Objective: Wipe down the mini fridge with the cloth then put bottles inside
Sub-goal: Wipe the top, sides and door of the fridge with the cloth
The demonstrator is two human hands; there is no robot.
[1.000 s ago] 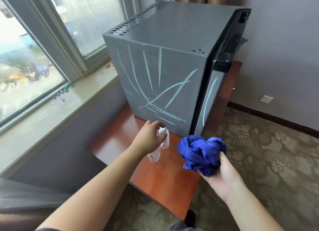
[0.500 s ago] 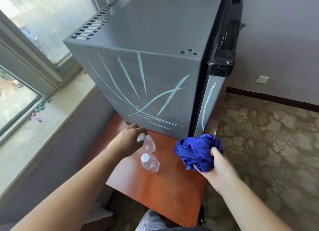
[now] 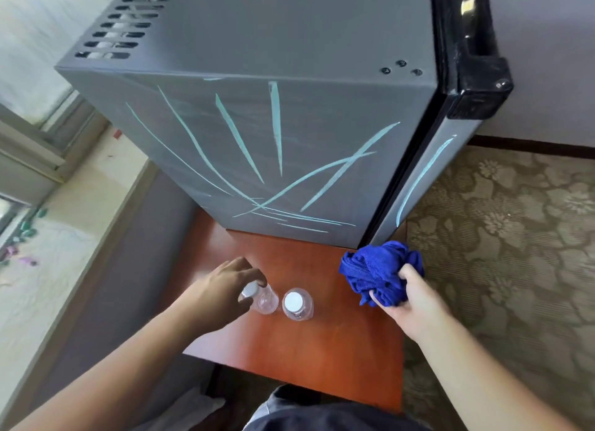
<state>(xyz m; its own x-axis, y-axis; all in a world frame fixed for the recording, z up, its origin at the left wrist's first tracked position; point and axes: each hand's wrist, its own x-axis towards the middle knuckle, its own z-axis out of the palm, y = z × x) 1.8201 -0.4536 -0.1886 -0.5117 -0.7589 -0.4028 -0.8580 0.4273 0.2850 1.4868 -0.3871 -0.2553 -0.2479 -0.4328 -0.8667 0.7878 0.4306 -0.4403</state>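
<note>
Mini fridge (image 3: 257, 140) sits at the desk's (image 3: 306, 350) far end, streaks over its near side, so no wiping yet. The right hand (image 3: 415, 298) has fingers clamped on the balled cloth (image 3: 376, 269), ready. The left hand (image 3: 222, 289) fingers pinch one bottle (image 3: 264, 301) by its cap, probably parking it beside the other bottle (image 3: 297, 303).

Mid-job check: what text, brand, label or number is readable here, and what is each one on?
No text can be read anywhere in this view.
The mini fridge has only pale drawn strokes, no letters or numbers.
The left bottle and right bottle have plain white caps, and no label shows from above.
The cloth is plain blue, with no tag showing.
</note>
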